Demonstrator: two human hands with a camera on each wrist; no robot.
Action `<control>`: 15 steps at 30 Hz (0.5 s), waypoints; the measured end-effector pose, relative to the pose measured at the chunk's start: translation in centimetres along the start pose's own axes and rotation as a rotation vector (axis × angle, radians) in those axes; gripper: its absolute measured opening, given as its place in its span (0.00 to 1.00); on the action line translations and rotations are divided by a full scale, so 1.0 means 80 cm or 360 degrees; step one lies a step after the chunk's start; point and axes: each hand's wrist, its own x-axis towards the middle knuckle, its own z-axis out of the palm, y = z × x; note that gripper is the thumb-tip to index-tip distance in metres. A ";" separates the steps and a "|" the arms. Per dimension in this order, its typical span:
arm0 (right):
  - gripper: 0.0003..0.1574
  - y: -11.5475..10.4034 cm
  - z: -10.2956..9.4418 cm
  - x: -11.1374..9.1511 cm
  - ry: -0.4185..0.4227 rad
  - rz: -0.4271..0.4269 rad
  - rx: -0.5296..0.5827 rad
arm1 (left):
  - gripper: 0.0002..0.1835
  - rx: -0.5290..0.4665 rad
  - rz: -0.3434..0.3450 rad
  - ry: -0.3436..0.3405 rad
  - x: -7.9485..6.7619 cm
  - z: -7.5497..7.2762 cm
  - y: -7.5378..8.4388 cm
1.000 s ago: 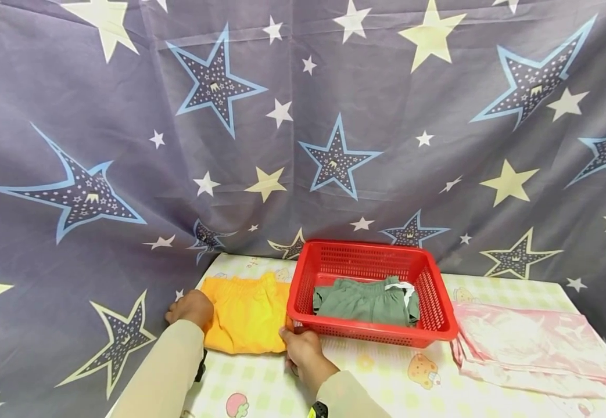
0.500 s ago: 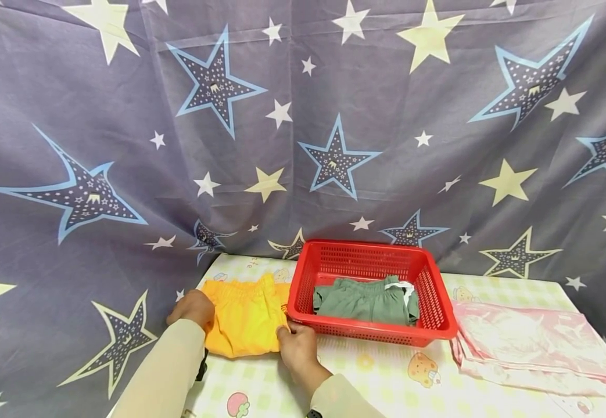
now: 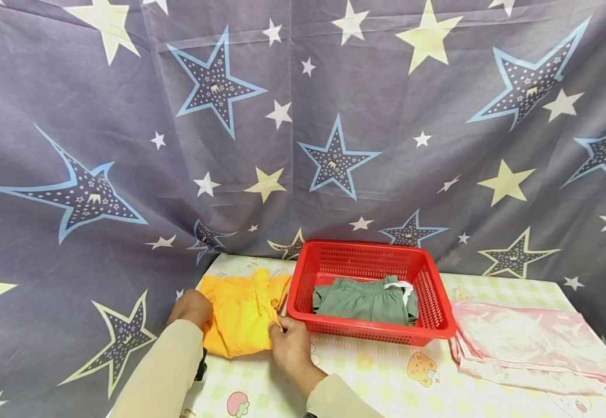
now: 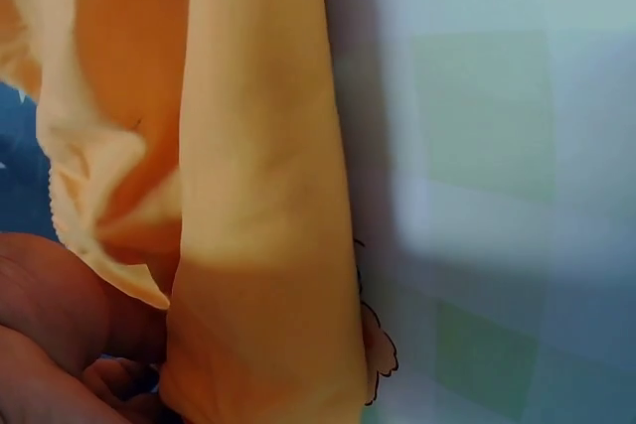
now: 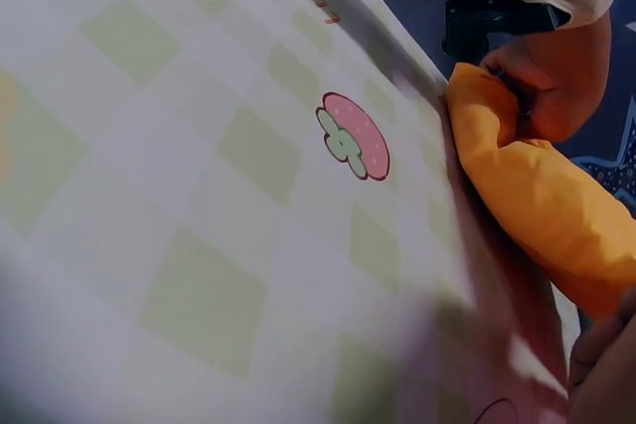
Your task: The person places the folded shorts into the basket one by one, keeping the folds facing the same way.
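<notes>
Folded yellow shorts (image 3: 237,322) with a gathered waistband lie on the left part of the table, beside the red basket. At their left edge my left hand (image 3: 192,309) grips the cloth; the left wrist view shows its fingers (image 4: 99,315) against the fabric's end. My right hand (image 3: 292,345) pinches the right edge near the front, thumb on top, with that edge lifted and bent inward. In the right wrist view the front fold of the shorts (image 5: 552,206) stretches between both hands. The right fingertips are partly out of that view.
Green folded shorts (image 3: 368,302) with a white drawstring lie in the red perforated basket (image 3: 370,332). Pink clear-plastic packages (image 3: 533,342) lie at the right. A checked cloth (image 3: 271,395) covers the table. A starry curtain (image 3: 261,226) hangs behind and at the left.
My right hand has moved left and slightly up, drawing the right edge of the yellow shorts inward away from the basket. The left hand has stayed nearly in place.
</notes>
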 end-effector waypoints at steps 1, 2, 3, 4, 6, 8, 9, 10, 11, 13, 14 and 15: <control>0.12 -0.001 0.000 0.000 -0.0012 -0.0011 -0.0013 | 0.21 -0.0015 -0.0012 0.0023 0.000 0.000 0.000; 0.13 -0.003 0.000 0.000 -0.0024 -0.0017 -0.0030 | 0.22 -0.0029 -0.0019 0.0047 -0.001 0.001 0.001; 0.13 -0.004 0.000 0.000 -0.0035 -0.0032 -0.0043 | 0.22 -0.0038 -0.0020 0.0063 -0.002 0.001 0.001; 0.13 -0.005 -0.001 0.000 -0.0041 -0.0038 -0.0062 | 0.23 -0.0051 -0.0022 0.0079 -0.004 0.001 0.002; 0.14 -0.009 -0.001 -0.001 -0.0039 -0.0060 -0.0107 | 0.22 -0.0082 -0.0027 0.0109 -0.006 0.001 0.002; 0.14 -0.012 -0.002 -0.001 -0.0035 -0.0082 -0.0134 | 0.22 -0.0122 -0.0031 0.0132 -0.008 0.001 0.003; 0.14 -0.014 -0.002 -0.001 -0.0031 -0.0090 -0.0143 | 0.22 -0.0140 -0.0029 0.0142 -0.009 0.002 0.003; 0.14 -0.015 -0.002 -0.002 -0.0026 -0.0094 -0.0153 | 0.22 -0.0158 -0.0029 0.0153 -0.009 0.002 0.003; 0.13 -0.017 -0.002 -0.003 -0.0025 -0.0100 -0.0154 | 0.22 -0.0173 -0.0032 0.0162 -0.009 0.002 0.003; 0.12 -0.020 -0.001 -0.004 -0.0030 -0.0100 -0.0139 | 0.22 -0.0190 -0.0045 0.0178 -0.009 0.002 0.003; 0.12 -0.021 0.000 -0.005 -0.0030 -0.0094 -0.0137 | 0.22 -0.0197 -0.0053 0.0185 -0.008 0.001 0.003; 0.11 -0.023 0.001 -0.005 -0.0033 -0.0094 -0.0135 | 0.22 -0.0198 -0.0059 0.0192 -0.008 0.001 0.003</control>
